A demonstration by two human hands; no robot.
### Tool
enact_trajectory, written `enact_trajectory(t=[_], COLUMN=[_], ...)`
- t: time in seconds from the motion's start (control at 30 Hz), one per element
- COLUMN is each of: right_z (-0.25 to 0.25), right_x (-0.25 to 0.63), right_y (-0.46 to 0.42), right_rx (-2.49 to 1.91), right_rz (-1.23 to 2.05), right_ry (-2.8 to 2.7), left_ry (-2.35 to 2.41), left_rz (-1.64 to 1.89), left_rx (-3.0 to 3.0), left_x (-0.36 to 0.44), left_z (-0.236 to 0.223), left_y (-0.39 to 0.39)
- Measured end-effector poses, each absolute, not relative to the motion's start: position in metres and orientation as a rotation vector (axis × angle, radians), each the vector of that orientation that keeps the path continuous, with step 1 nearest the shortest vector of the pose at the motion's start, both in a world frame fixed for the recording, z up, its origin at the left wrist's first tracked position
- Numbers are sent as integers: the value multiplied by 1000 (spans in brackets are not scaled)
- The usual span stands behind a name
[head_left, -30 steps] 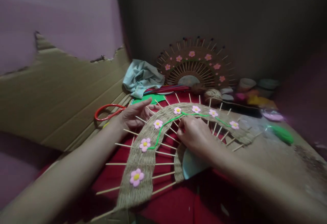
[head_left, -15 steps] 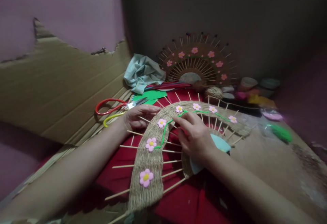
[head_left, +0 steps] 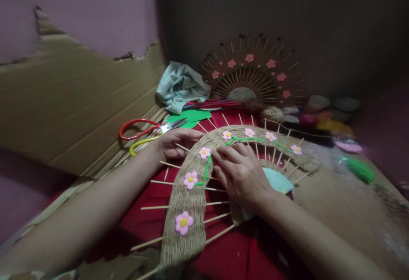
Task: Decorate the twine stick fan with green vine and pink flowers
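A half-ring of woven twine (head_left: 185, 203) on thin wooden sticks (head_left: 217, 218) forms a fan shape, lying on red cloth. Pink flowers with yellow centres (head_left: 184, 223) are set along the band. A thin green strand (head_left: 207, 171) runs between several of them, near the inner edge. My right hand (head_left: 241, 171) lies over the middle of the band, its fingers out and fingertips touching twine beside the strand, hiding part of it. At the outer edge, my left hand (head_left: 179, 144) is open, fingers loosely stretched against the sticks and the rim. A pale blue piece (head_left: 276, 180) covers the fan's centre.
Red-and-yellow-handled scissors (head_left: 164, 127) lie left, by green sheets (head_left: 191, 118). A light blue cloth (head_left: 182, 86) and a finished-looking flowered fan (head_left: 249, 73) stand at the back. A twine ball (head_left: 271, 114), tubs (head_left: 319, 102) and a green bundle (head_left: 359, 170) are at right. Cardboard (head_left: 79, 101) lines the left wall.
My right hand's fingers have flattened and spread down onto the band from a more bunched pose. My left hand stays by the outer edge. The view has shifted slightly.
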State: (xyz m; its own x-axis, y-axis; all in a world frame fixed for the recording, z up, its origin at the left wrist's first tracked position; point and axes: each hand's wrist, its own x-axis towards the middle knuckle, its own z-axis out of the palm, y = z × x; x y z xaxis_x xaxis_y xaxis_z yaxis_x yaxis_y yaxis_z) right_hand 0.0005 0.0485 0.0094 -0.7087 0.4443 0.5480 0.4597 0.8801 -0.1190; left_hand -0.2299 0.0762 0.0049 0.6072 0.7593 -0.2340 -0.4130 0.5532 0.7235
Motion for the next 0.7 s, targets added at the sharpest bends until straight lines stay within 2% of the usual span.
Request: enact_trajectory(t=[0.7], right_z=[9], right_x=[1], right_y=[48], right_rx=[-606], right_rz=[5], right_ry=[-2465], left_ry=[570], left_rz=[750], left_rx=[714], left_x=[-230], left_z=[5], left_y=[75])
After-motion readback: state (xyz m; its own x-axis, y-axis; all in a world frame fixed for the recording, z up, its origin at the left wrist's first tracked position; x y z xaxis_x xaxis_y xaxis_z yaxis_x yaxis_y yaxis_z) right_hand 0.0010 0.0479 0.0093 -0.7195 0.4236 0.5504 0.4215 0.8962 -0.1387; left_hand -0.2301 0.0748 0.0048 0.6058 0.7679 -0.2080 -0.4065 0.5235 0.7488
